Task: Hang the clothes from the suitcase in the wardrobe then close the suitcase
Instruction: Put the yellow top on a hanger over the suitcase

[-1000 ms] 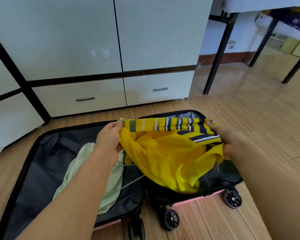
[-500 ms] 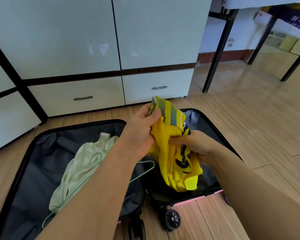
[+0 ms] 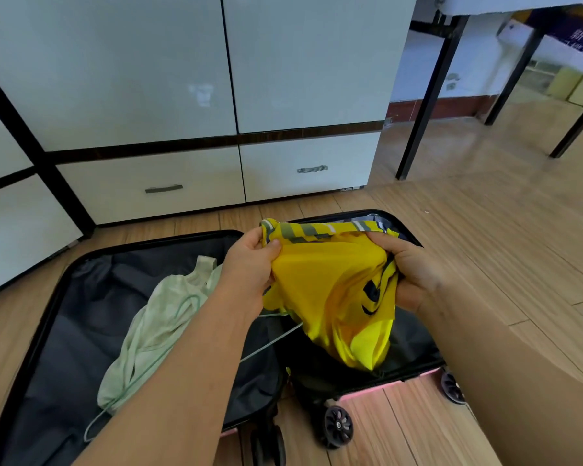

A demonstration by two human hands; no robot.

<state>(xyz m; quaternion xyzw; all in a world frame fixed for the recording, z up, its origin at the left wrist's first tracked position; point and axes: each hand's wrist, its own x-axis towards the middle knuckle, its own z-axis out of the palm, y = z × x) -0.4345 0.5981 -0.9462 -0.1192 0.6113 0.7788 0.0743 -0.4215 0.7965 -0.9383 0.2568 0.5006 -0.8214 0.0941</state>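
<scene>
Since half a second ago both hands have drawn apart, and the yellow garment with grey and navy stripes (image 3: 330, 284), then bunched upright between them, is now stretched sideways along its striped edge. Further back, a second ago, it was spread about as wide.

Left to right: white wardrobe (image 3: 142, 72) with closed doors and two drawers with grey bar handles stands on the wooden floor (image 3: 505, 250) behind the case. The open black-lined suitcase with pink shell (image 3: 58, 331) lies flat on the floor, wheels toward the camera. In its left half lies a pale green crumpled garment (image 3: 148, 334) with a thin pale green wire hanger (image 3: 189, 351) across it; the hanger's far end runs under the yellow cloth.

The left hand (image 3: 249, 267) pinches the striped edge of the yellow garment, thumb pressed on top of the fabric, fingers curled beneath. The garment hangs between the hands, above the suitcase's right half, its lower folds drooping into that half. The right hand (image 3: 411, 267) grips the other end, fingers curled round bunched fabric.

At far right, black metal table legs (image 3: 428, 95) stand on the floor.
</scene>
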